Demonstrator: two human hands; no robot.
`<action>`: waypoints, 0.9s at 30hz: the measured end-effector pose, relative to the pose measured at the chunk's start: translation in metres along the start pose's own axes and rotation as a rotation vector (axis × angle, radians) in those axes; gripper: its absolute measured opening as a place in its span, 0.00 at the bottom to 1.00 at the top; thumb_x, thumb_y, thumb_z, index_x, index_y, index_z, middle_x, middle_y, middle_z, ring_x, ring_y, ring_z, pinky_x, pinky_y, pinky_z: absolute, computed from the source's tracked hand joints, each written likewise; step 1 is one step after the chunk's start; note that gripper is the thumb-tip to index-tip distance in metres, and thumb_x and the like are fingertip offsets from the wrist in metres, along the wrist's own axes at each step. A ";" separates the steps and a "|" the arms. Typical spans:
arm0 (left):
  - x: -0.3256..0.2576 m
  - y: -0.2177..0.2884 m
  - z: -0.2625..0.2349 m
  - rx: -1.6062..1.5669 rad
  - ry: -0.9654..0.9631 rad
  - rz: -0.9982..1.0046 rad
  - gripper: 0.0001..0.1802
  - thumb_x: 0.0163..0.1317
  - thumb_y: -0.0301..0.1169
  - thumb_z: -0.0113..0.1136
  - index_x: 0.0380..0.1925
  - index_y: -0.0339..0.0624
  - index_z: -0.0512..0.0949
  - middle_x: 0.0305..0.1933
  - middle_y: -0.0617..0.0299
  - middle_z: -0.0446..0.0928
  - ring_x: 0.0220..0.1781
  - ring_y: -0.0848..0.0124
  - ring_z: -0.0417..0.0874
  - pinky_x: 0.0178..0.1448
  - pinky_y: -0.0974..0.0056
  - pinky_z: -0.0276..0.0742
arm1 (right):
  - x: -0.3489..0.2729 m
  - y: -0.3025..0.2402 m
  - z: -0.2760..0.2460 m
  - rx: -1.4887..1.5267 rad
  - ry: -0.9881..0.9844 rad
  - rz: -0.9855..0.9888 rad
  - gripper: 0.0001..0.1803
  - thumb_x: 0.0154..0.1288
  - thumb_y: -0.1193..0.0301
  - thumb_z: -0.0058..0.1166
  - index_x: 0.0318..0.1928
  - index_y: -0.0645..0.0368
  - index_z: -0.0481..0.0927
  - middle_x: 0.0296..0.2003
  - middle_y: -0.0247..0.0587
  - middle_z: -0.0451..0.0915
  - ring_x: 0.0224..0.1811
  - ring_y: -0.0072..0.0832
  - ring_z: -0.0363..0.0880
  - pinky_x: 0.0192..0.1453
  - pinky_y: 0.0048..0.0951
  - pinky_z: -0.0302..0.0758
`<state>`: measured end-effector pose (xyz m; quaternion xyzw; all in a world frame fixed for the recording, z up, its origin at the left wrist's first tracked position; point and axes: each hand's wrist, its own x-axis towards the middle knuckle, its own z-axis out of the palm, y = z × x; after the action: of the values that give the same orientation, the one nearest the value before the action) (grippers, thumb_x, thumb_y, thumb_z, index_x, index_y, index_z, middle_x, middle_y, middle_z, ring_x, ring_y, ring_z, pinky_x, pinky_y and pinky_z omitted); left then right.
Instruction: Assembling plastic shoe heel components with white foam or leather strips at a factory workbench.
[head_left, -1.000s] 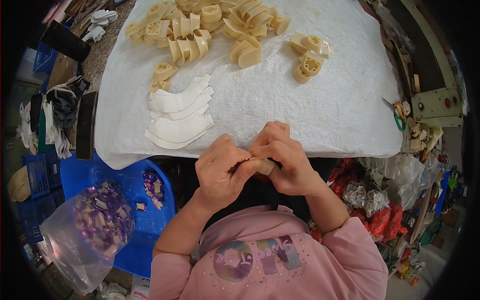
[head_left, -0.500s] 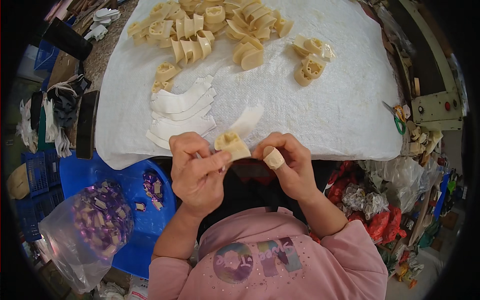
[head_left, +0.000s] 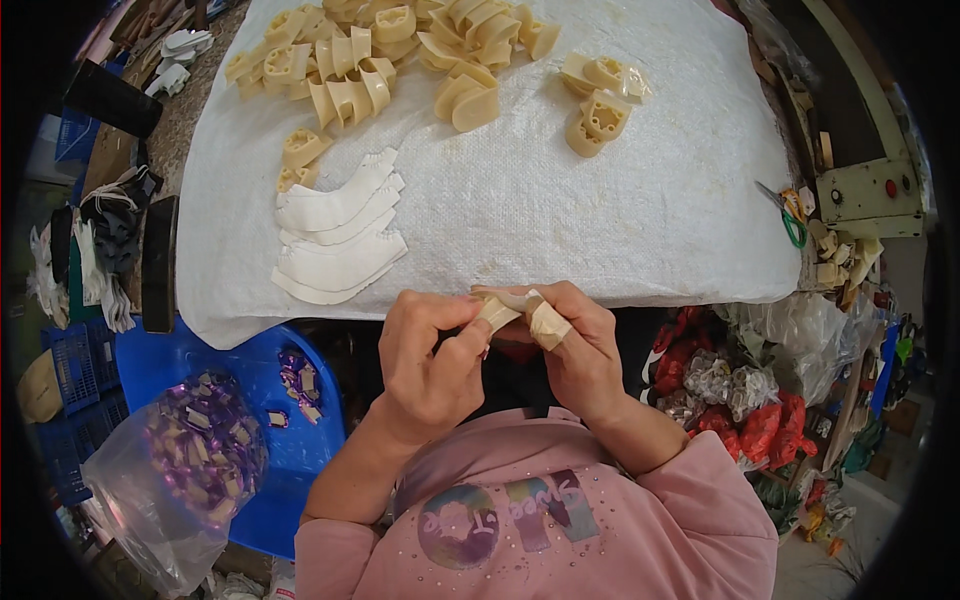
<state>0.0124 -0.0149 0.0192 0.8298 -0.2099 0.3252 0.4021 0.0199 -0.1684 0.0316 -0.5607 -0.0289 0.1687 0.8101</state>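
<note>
At 8 o'clock from your hands sat the tub (head_left: 312, 465), at 10 the white strips (head_left: 335, 274), at 11 the beige pile (head_left: 358, 92). Your left hand (head_left: 428, 350) pinched the beige piece (head_left: 495, 313) between thumb and fingers, just off the table's (head_left: 640, 240) near edge. Half a second earlier it held that piece apart from your right hand (head_left: 582, 345), a white tail trailing towards 1 o'clock; now the hands had met and that tail could no longer be made out clearly. That suggested piece and tail were being worked together. Your right fingers were curled against the piece's right side, thumb wrap (head_left: 549, 327) uppermost; I couldn't tell what they gripped. Scissors (head_left: 792, 218) lay at 2.
</note>
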 end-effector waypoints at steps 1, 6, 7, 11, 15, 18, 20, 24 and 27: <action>0.001 0.001 0.000 0.001 -0.002 -0.001 0.12 0.42 0.15 0.61 0.30 0.34 0.73 0.32 0.53 0.73 0.30 0.60 0.75 0.29 0.63 0.71 | 0.001 -0.001 0.001 -0.046 -0.023 -0.030 0.14 0.70 0.69 0.42 0.48 0.65 0.74 0.41 0.42 0.79 0.37 0.22 0.79 0.37 0.23 0.73; 0.008 0.005 -0.002 0.114 -0.067 -0.030 0.11 0.43 0.15 0.61 0.29 0.34 0.74 0.31 0.52 0.73 0.27 0.60 0.73 0.27 0.62 0.69 | 0.006 -0.011 0.002 -0.512 -0.071 -0.118 0.16 0.70 0.66 0.42 0.48 0.67 0.75 0.37 0.45 0.79 0.34 0.26 0.78 0.39 0.28 0.73; 0.008 0.003 -0.002 0.113 -0.068 -0.030 0.11 0.43 0.15 0.61 0.29 0.34 0.74 0.31 0.52 0.73 0.27 0.60 0.73 0.27 0.62 0.69 | 0.009 -0.013 0.001 -0.648 -0.100 -0.156 0.17 0.69 0.65 0.42 0.47 0.67 0.75 0.36 0.46 0.79 0.33 0.27 0.78 0.38 0.29 0.73; -0.003 -0.003 -0.007 -0.303 -0.023 -0.333 0.07 0.53 0.16 0.60 0.29 0.35 0.72 0.35 0.51 0.74 0.33 0.62 0.77 0.36 0.64 0.74 | 0.025 -0.013 -0.017 -0.404 -0.281 -0.112 0.21 0.70 0.58 0.43 0.46 0.67 0.75 0.34 0.42 0.79 0.31 0.27 0.76 0.36 0.29 0.73; -0.005 0.002 -0.006 -0.606 -0.020 -0.457 0.07 0.55 0.16 0.59 0.27 0.36 0.70 0.38 0.51 0.76 0.40 0.64 0.80 0.43 0.65 0.76 | 0.038 -0.028 -0.028 -0.134 -0.306 0.317 0.18 0.59 0.71 0.60 0.48 0.66 0.74 0.36 0.40 0.80 0.39 0.22 0.78 0.41 0.22 0.75; -0.003 0.006 -0.004 -0.623 -0.057 -0.357 0.10 0.48 0.10 0.58 0.25 0.35 0.70 0.37 0.50 0.77 0.37 0.62 0.81 0.39 0.66 0.77 | 0.039 -0.021 -0.030 -0.034 -0.406 0.249 0.20 0.57 0.74 0.61 0.50 0.65 0.73 0.36 0.41 0.79 0.39 0.22 0.78 0.40 0.21 0.75; -0.003 0.003 -0.006 -0.452 -0.151 -0.221 0.10 0.54 0.14 0.61 0.27 0.37 0.69 0.38 0.51 0.76 0.40 0.62 0.80 0.41 0.66 0.77 | 0.039 -0.018 -0.027 -0.029 -0.380 0.238 0.19 0.56 0.75 0.62 0.48 0.65 0.73 0.36 0.41 0.79 0.35 0.22 0.78 0.36 0.21 0.75; -0.003 0.003 -0.004 -0.395 -0.150 -0.250 0.11 0.53 0.14 0.61 0.27 0.37 0.69 0.36 0.52 0.76 0.35 0.65 0.79 0.37 0.68 0.76 | 0.043 -0.012 -0.026 -0.211 -0.351 0.202 0.18 0.56 0.73 0.61 0.46 0.64 0.73 0.32 0.38 0.78 0.30 0.19 0.76 0.30 0.20 0.73; -0.003 0.000 -0.001 -0.389 -0.125 -0.277 0.09 0.54 0.17 0.62 0.27 0.36 0.70 0.36 0.53 0.76 0.31 0.70 0.75 0.34 0.70 0.72 | 0.041 -0.003 -0.025 -0.193 -0.298 0.160 0.17 0.58 0.73 0.59 0.48 0.63 0.72 0.31 0.37 0.79 0.29 0.18 0.75 0.30 0.20 0.73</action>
<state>0.0103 -0.0134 0.0174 0.7761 -0.1775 0.1683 0.5813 0.0653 -0.1791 0.0196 -0.6051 -0.1200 0.3102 0.7234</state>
